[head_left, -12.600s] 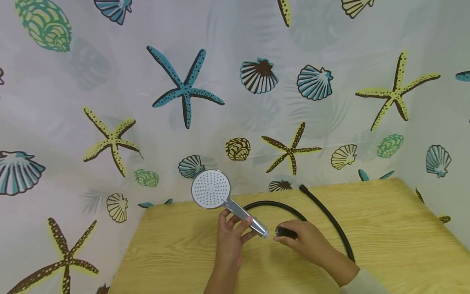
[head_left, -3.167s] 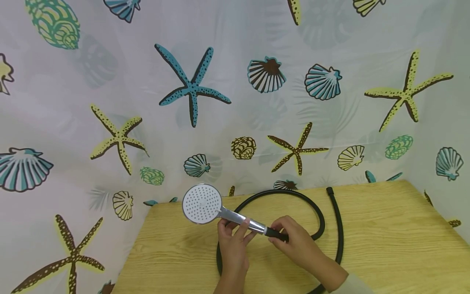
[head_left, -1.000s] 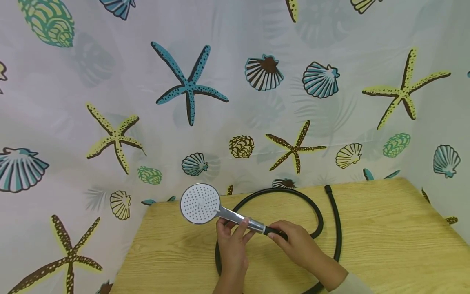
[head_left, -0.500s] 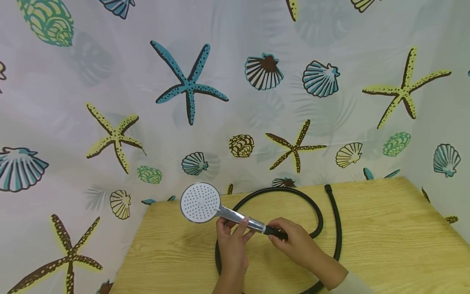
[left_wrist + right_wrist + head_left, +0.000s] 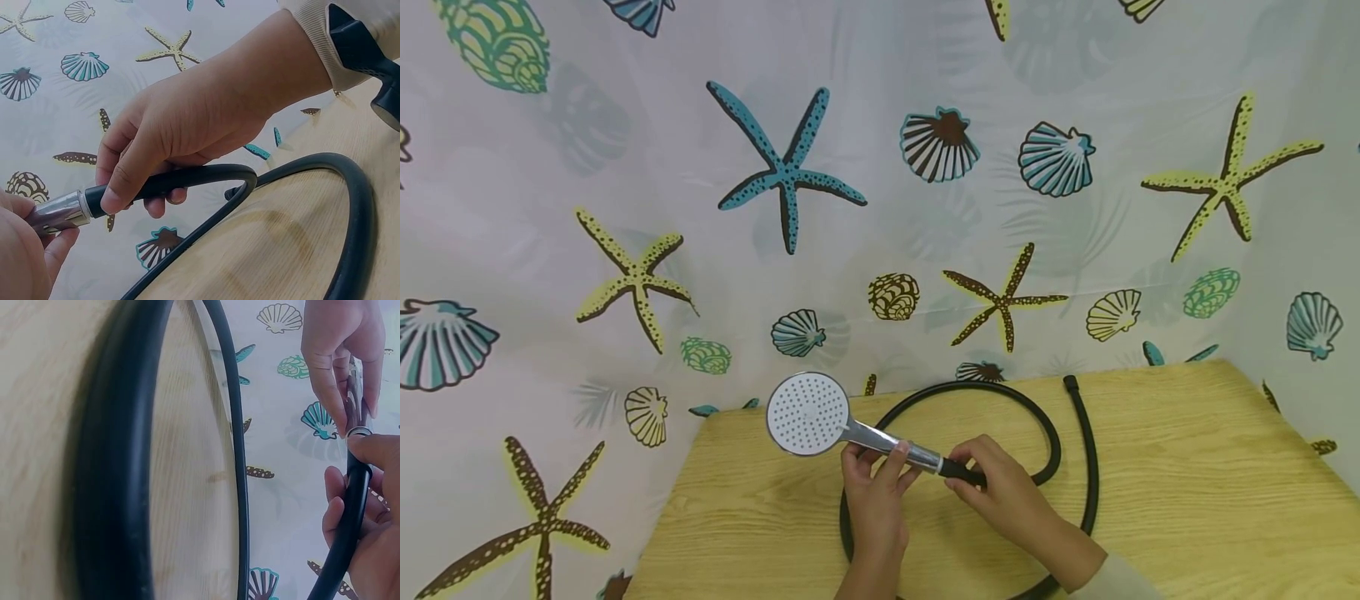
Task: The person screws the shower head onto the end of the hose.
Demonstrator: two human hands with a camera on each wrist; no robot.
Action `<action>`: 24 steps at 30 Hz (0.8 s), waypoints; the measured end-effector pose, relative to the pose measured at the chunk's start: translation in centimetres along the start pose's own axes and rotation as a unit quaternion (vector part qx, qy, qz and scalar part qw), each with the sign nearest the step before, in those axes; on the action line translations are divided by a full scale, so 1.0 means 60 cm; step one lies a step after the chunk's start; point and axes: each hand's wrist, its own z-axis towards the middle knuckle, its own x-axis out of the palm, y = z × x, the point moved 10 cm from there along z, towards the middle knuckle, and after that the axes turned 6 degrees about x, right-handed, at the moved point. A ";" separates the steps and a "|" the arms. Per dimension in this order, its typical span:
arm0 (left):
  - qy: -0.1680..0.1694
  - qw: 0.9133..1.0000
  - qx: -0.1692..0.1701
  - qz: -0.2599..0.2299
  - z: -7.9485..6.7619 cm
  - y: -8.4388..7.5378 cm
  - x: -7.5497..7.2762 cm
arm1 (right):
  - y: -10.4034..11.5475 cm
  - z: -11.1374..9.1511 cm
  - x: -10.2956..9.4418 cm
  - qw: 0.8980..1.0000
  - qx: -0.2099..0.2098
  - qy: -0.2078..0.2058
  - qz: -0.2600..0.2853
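A chrome hand shower [image 5: 808,414] with a round white spray face is raised over the table, face toward the head camera. My left hand [image 5: 876,504] grips its handle [image 5: 880,442] between thumb and fingers. Against the handle's lower end sits the black end of a shower hose [image 5: 1055,454]. My right hand [image 5: 1000,492] pinches that hose end; in the left wrist view the right thumb [image 5: 122,187] lies along it, close to the chrome collar [image 5: 59,214]. Whether the thread is engaged cannot be seen. The rest of the hose loops behind and below both hands.
The wooden table [image 5: 1187,467] carries the hose, whose free end [image 5: 1071,383] lies near the back edge. Behind and beside the table hangs a white curtain [image 5: 850,50] printed with shells and starfish.
Earlier the hose end was apart from the handle; by about three seconds ago they met. Since then the right fingers have shifted around the hose end while the left hand has held still.
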 end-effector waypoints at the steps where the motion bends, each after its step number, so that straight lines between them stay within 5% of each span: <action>1: 0.001 1.000 0.000 0.001 0.000 0.000 0.000 | 0.000 0.000 0.000 1.000 0.000 -0.001 -0.001; 24: -0.002 1.000 0.002 -0.003 0.002 0.001 -0.001 | 0.003 -0.001 -0.006 1.000 -0.002 -0.026 -0.013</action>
